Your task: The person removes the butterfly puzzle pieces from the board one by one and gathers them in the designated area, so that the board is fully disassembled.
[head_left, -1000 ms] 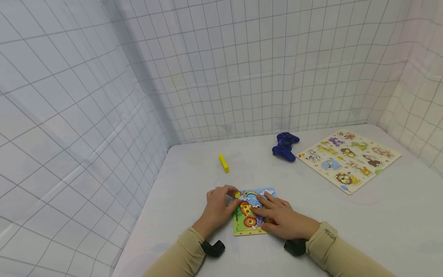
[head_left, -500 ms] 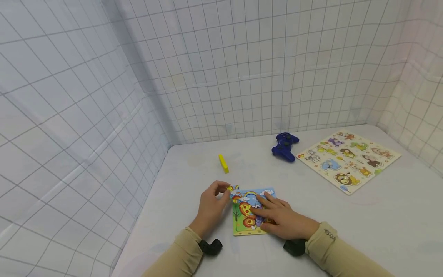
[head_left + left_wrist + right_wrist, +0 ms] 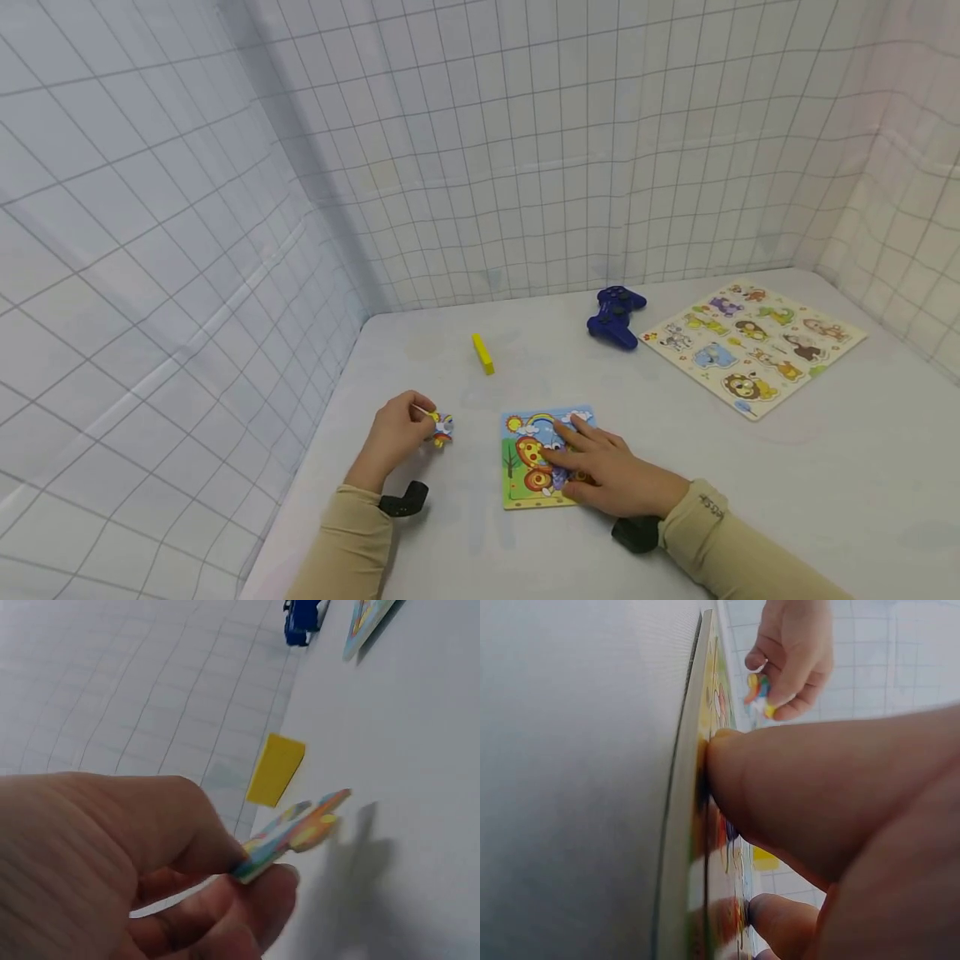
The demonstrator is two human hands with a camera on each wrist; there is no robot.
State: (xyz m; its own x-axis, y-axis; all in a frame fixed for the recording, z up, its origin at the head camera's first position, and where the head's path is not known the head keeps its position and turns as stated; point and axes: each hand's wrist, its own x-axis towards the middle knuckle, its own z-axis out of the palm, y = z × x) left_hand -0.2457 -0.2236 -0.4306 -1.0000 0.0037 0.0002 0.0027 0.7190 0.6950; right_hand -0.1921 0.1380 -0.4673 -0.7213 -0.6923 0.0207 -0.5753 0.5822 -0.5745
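Observation:
My left hand [image 3: 400,432] pinches a small colourful jigsaw piece [image 3: 442,429] between thumb and fingers, above the table to the left of the puzzle board. In the left wrist view the thin puzzle piece [image 3: 289,832] is seen nearly edge-on, raised off the surface over its shadow. The square puzzle board [image 3: 517,492] lies flat, printed with a sun, a rainbow and a butterfly. Across its right side my right hand [image 3: 615,473] rests with fingers spread, covering part of the picture. The right wrist view shows the thumb [image 3: 780,791] touching the board near its edge.
Beyond the hands lies a yellow block [image 3: 483,354] on the white table. A blue game controller [image 3: 615,317] is further back, beside a large animal puzzle board [image 3: 701,379] at the right. Grid-patterned cloth walls [image 3: 517,167] stand behind and at the sides.
My left hand has lifted the puzzle piece off the board's upper left corner and carried it left, uncovering a printed sun beneath. My right hand has stayed on the board.

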